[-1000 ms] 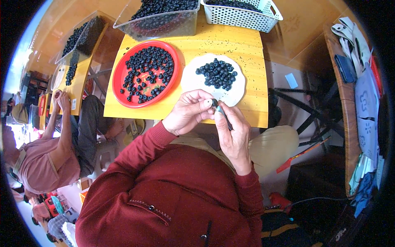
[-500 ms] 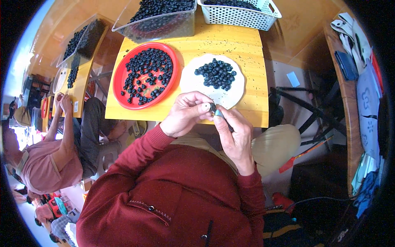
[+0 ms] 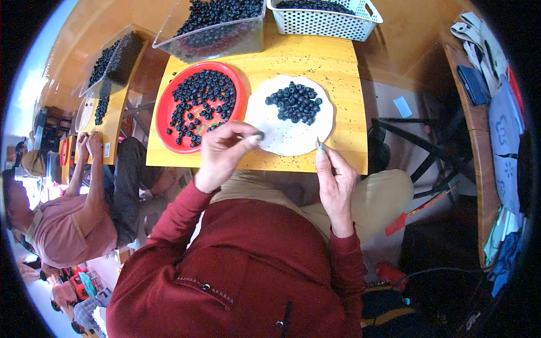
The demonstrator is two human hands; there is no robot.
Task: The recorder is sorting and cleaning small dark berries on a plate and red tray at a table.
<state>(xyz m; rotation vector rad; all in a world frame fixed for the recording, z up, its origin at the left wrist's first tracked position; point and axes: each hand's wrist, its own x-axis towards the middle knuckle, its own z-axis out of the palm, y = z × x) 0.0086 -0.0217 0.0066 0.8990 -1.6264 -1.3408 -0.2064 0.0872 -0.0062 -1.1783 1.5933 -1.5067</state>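
Between the thumb and fingertips of my left hand (image 3: pixel 221 155) is a small black ring-shaped part (image 3: pixel 260 135), held over the near left edge of the white plate (image 3: pixel 282 138). My right hand (image 3: pixel 335 183) pinches a slim, pale teal-tipped tool (image 3: pixel 320 146) by the plate's near right edge; most of it is hidden in the fingers. A pile of similar black parts (image 3: pixel 294 102) lies on the far half of the plate. Left of it, a round red tray (image 3: pixel 163 121) carries many more loose black parts (image 3: pixel 208 93), spread unevenly.
At the table's far side stand a clear plastic bin (image 3: pixel 225 48) and a white perforated basket (image 3: pixel 324 25), both holding black parts. Dark crumbs dot the yellow wooden table (image 3: pixel 344 73). On the left, another person (image 3: pixel 76 222) sits at a similar table. A wooden ledge (image 3: pixel 473 152) with cloths is at right.
My hands were together in front of the plate and have parted. The left has moved left with the black part, the right slightly right with the tool.
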